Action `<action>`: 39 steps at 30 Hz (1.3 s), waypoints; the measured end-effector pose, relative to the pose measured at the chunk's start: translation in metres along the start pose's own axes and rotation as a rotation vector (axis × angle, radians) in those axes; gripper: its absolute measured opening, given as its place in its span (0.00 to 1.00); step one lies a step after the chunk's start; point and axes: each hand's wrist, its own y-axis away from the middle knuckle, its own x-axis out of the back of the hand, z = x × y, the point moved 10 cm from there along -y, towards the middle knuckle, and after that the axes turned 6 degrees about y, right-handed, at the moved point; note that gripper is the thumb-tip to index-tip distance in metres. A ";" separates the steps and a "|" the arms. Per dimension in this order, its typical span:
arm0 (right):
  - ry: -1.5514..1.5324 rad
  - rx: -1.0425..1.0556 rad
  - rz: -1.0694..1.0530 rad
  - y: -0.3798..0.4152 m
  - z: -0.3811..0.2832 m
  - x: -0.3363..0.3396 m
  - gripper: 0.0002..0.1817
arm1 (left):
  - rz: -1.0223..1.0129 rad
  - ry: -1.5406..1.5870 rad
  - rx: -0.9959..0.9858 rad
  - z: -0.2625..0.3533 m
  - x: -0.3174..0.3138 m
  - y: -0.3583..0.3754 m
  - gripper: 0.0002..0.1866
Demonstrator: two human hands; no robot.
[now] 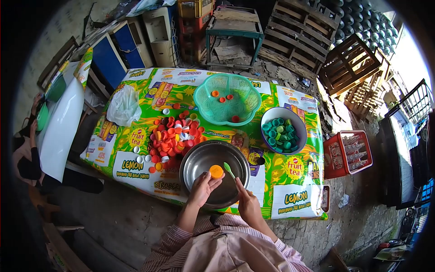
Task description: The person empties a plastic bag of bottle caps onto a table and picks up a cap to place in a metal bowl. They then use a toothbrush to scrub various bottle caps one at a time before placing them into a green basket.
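An orange bottle cap (pixel 216 171) is pinched between the fingers of my left hand (pixel 202 188), its flat top facing up. My right hand (pixel 247 199) grips a slim green toothbrush (pixel 229 169), which points up and to the left. Both hands are over the near part of a steel bowl (pixel 192 156). The brush head and the cap are a little apart. Left of the bowl lies a heap of loose red, orange and white bottle caps (pixel 170 138) on the table.
A turquoise plastic basket (pixel 213 113) holds several red caps. A white bowl (pixel 267 115) of green caps stands right. On the patterned tablecloth (pixel 136 165) lies a plastic bag (pixel 123 106). Another person's hand (pixel 34 127) is at far left; a red crate (pixel 334 156) stands right.
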 end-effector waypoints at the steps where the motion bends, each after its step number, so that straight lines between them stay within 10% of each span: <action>1: -0.010 -0.014 0.027 -0.002 0.006 0.005 0.31 | -0.022 0.006 0.014 -0.002 -0.004 0.000 0.13; 20: -0.122 0.075 -0.118 -0.007 -0.009 0.007 0.30 | -0.067 -0.156 -0.070 0.001 -0.011 -0.004 0.13; 29: -0.520 -0.248 -0.262 0.000 0.012 -0.016 0.32 | 0.026 -0.221 -0.122 -0.007 0.007 -0.008 0.16; 39: -0.251 -0.070 -0.162 -0.007 -0.001 -0.015 0.29 | -0.072 -0.060 -0.047 0.003 -0.016 0.000 0.21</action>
